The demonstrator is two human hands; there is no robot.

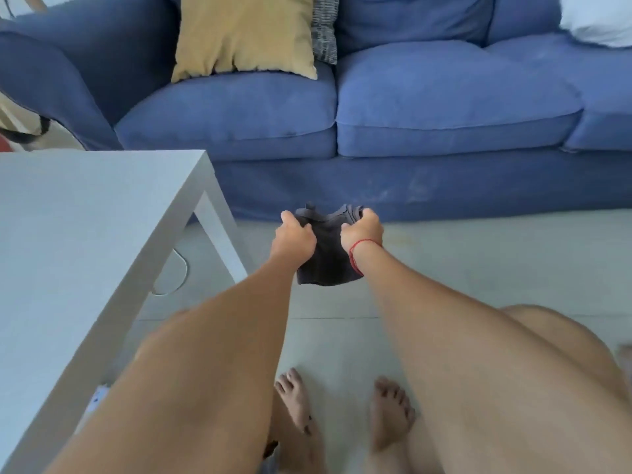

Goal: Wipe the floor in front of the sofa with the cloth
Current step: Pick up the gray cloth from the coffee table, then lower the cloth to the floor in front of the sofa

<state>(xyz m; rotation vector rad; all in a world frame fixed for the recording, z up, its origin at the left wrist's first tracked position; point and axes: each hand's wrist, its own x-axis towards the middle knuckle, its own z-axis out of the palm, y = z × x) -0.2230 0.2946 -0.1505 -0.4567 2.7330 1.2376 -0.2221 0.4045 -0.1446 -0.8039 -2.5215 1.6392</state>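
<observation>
Gripping the dark cloth (326,254) with my left hand (294,236) and right hand (362,230), I hold it above the floor (478,268). It is bunched; I judge it may wipe poorly.

Grey table (85,213) left; yellow cushion (244,34) above.

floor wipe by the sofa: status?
Done: cloth picked up, gripped by the left hand and right hand. In hand: it looks bunched and held above the floor, in front of the sofa. Left: apparently all the wiping; no wiped streaks show.
</observation>
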